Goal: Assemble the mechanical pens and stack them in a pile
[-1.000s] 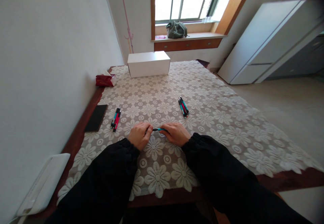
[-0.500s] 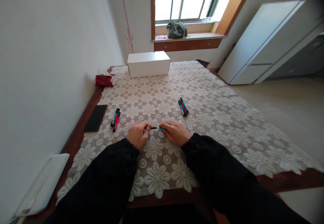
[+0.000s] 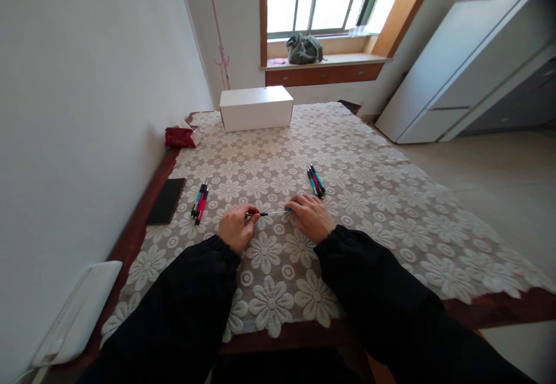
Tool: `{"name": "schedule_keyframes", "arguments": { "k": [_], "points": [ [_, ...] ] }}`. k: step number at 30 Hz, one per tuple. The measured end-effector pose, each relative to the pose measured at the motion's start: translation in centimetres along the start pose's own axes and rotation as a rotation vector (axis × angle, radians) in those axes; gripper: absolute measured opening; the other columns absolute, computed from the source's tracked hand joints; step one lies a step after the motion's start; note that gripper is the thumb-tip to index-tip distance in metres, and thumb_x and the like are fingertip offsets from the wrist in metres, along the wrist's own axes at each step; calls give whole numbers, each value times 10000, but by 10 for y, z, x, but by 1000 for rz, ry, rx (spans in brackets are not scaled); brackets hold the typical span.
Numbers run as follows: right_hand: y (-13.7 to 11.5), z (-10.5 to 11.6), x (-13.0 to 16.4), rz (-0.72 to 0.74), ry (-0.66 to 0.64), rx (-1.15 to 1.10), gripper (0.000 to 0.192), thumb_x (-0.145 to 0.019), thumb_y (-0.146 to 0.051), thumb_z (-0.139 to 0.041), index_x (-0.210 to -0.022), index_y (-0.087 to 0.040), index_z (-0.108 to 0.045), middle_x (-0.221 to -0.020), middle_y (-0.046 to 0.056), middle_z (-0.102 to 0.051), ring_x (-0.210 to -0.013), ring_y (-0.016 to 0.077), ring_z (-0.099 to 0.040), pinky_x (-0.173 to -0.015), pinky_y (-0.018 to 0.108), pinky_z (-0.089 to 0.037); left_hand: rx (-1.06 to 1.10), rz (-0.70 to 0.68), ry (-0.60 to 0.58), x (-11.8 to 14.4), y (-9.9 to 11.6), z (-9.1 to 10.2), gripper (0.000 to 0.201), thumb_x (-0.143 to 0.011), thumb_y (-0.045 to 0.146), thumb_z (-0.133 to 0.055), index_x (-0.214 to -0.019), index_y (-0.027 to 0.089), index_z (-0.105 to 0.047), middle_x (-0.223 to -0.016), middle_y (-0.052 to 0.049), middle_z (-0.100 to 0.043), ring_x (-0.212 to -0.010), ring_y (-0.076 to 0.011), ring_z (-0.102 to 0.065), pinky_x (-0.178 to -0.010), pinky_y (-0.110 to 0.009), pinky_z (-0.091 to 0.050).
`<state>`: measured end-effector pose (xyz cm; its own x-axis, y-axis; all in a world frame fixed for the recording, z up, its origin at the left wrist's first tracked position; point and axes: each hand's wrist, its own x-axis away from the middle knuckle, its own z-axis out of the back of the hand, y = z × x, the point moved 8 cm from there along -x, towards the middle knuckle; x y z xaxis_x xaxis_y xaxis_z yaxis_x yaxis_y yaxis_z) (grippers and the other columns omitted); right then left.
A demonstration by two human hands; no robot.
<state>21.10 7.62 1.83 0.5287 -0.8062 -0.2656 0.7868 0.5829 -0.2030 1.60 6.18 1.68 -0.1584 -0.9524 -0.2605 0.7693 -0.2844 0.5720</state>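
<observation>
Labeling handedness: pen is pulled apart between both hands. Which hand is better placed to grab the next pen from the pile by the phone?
Left, probably. The left hand lies nearer the pile beside the phone; the right hand pinches the refill across the table.

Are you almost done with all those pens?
One pen is in hand now: the left hand and right hand hold its ends, and it looks pulled apart. Pen piles lie to the left and right; which is finished, I cannot tell.
</observation>
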Motion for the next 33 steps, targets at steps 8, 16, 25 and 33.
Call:
{"name": "schedule_keyframes", "arguments": {
  "k": [8,16,25,33],
  "points": [
    [16,2,1,-86,10,27,233,-939,-93,-564,-1082,-222,-695,-1082,86,-658,-1066,272,-559,-932,405,-421,40,53,-22,0,-3,-1,80,-906,238,-682,-975,255,-717,-879,-22,-701,-838,-217,-654,-780,-350,-508],
    [-18,8,0,165,108,-193,315,-948,-62,-491,-1151,-229,-665,-1122,66,-667,-1056,240,-568,-970,394,-421,84,64,-23,0,-5,-1,96,-872,218,-729,-954,262,-749,-856,-14,-700,-832,-207,-646,-782,-335,-491],
    [-35,3,1,219,25,-219,126,-1017,-196,-514,-971,-199,-631,-921,56,-653,-883,221,-565,-823,355,-393,279,-54,-22,1,11,-3,98,-826,198,-771,-901,259,-759,-844,8,-744,-830,-204,-653,-811,-339,-500],
    [-30,4,0,160,48,-183,127,-1006,-161,-486,-926,-194,-579,-914,63,-629,-888,227,-560,-820,347,-390,376,-31,38,0,8,1,67,-867,226,-692,-924,233,-728,-881,-4,-749,-787,-191,-662,-748,-326,-511]
  ]
}}
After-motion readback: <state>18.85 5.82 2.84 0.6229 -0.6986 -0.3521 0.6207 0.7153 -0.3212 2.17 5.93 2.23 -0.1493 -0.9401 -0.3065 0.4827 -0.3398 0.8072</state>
